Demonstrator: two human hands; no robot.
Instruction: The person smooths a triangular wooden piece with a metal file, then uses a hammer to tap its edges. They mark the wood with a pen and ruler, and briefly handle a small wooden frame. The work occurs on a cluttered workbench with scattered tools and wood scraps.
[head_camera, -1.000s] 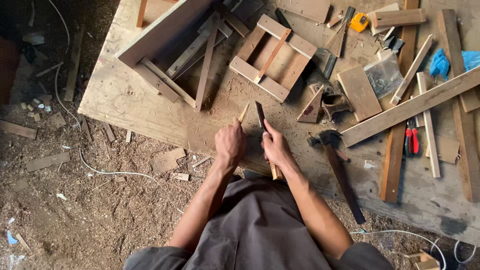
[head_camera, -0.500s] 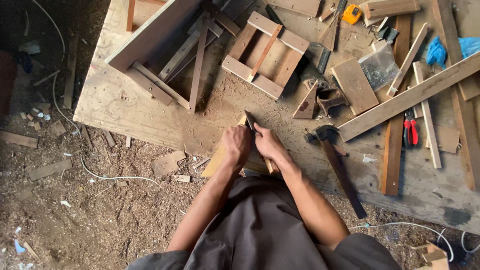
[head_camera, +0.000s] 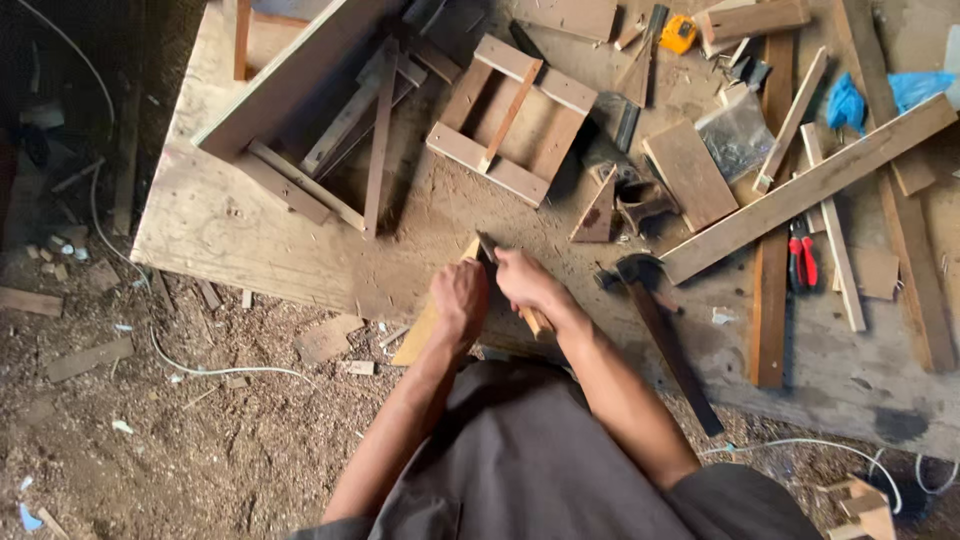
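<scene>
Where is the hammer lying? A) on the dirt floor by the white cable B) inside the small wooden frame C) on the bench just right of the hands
C: the hammer lies on the bench, head up and handle pointing down, just right of the right hand.

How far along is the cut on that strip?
Done: a small slatted frame sits assembled on the workbench. In hand: left hand steadies a wood strip; right hand works a chisel at its far end. Left: cut depth is hidden.
</scene>
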